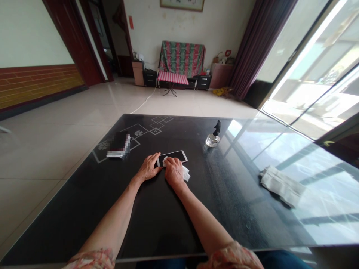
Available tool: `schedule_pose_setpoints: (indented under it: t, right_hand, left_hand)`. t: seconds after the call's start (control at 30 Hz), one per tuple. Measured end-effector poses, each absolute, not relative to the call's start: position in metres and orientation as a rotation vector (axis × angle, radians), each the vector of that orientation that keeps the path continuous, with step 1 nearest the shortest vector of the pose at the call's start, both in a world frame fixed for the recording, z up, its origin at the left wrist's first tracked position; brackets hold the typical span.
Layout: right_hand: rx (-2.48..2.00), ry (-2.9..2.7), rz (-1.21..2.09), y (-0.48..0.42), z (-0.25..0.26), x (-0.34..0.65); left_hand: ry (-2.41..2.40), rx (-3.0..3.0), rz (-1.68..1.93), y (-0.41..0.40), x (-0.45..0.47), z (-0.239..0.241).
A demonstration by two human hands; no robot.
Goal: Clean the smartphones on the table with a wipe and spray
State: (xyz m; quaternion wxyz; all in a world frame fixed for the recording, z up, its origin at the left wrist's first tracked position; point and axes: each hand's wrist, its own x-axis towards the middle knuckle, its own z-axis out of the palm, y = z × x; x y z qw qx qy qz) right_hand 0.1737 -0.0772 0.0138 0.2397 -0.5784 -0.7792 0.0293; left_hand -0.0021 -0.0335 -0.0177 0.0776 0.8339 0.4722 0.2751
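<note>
A smartphone point(178, 154) with a white frame and dark screen lies face up on the glossy black table point(157, 224). My left hand point(148, 168) grips its left end, thumb on the near edge and fingers on the far side. Bunched under my right hand point(174, 171) is a white tissue point(185, 173), pressed against the screen; the fingers are curled over it and its loose end sticks out to the right. Part of the phone is covered by the right hand.
A clear spray bottle point(212, 140) with a black trigger top stands beyond the phone to the right. Folded grey cloth point(282, 185) lies at the table's right. At the left is a dark, blurred-out stack point(119, 145). A striped small table point(172, 77) stands across the room.
</note>
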Motion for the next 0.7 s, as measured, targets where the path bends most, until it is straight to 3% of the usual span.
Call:
schedule_pose_setpoints:
  t: [0.7]
  right_hand:
    - [-1.681,-2.093,0.195,-0.02,0.028,0.237]
  left_hand:
    - [1.373,2.533,0.832,-0.035,-0.001,-0.014]
